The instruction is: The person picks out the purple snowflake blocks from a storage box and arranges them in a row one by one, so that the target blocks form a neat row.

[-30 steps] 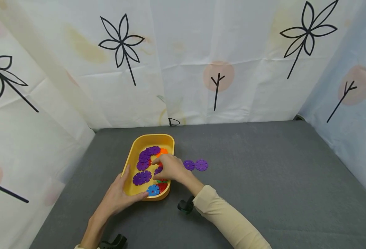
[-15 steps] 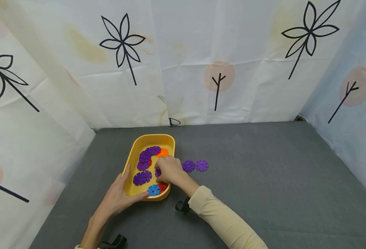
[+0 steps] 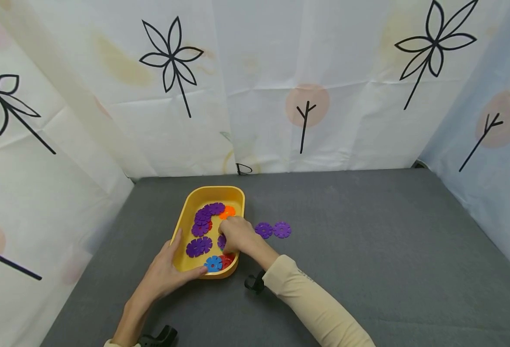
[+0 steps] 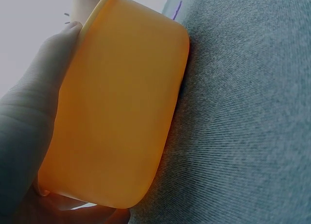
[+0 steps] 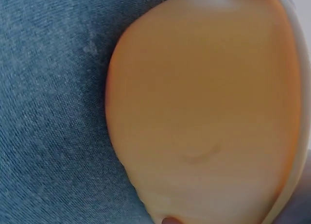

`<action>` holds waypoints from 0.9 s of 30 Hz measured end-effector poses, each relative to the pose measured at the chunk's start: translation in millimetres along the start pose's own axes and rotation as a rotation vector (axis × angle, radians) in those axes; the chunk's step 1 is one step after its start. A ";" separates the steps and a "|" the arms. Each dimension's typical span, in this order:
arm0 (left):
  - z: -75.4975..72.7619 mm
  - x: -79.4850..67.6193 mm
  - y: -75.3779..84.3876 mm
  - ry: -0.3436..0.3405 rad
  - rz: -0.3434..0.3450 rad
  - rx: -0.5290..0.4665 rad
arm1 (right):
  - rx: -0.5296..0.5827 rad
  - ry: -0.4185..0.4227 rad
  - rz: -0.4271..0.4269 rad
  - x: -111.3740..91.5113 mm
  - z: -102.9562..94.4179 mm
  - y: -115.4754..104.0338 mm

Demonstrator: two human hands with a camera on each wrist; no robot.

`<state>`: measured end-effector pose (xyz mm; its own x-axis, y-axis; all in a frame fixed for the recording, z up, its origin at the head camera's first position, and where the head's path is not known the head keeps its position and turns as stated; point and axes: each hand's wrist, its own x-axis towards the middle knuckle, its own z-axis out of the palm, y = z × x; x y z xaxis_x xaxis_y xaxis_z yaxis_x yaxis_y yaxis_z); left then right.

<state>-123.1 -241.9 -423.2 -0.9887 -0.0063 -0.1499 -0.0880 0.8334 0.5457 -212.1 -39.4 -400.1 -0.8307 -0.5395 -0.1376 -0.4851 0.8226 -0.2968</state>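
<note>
A yellow plastic tray (image 3: 184, 212) stands on the grey tabletop. My left hand (image 3: 164, 270) grips its near left corner, thumb (image 4: 41, 78) along the rim and fingers on the side. Inside lie flower-shaped plastic discs: purple discs (image 3: 199, 246), an orange disc (image 3: 227, 212), a blue disc (image 3: 213, 264) and a red disc (image 3: 226, 261). My right hand (image 3: 239, 236) reaches over the right rim with bent fingers, beside a partly hidden purple disc (image 3: 221, 241). The tray hides those fingertips in the right wrist view, so any hold cannot be made out.
Two purple discs (image 3: 273, 230) lie side by side on the grey tabletop (image 3: 368, 241), right of the tray. Patterned white cloth (image 3: 255, 125) hangs behind the table and at both sides. Black wrist straps (image 3: 255, 282) show at both wrists.
My right hand has lowered slightly into the tray and its fingers have drawn closer together, covering the green piece and more of the red ones. The left hand keeps its grip.
</note>
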 end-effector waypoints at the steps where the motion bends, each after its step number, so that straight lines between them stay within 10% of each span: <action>1: 0.1 0.1 0.0 0.000 0.000 0.001 | 0.003 -0.001 0.001 0.0 0.0 -0.2; 27: 0.3 -0.1 -0.2 -0.017 0.005 -0.019 | 0.138 0.204 -0.188 -5.7 12.4 15.5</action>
<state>-123.0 -241.9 -423.5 -0.9868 0.0074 -0.1616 -0.0859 0.8226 0.5621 -211.5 -25.9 -415.6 -0.7744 -0.6211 0.1206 -0.6054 0.6721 -0.4263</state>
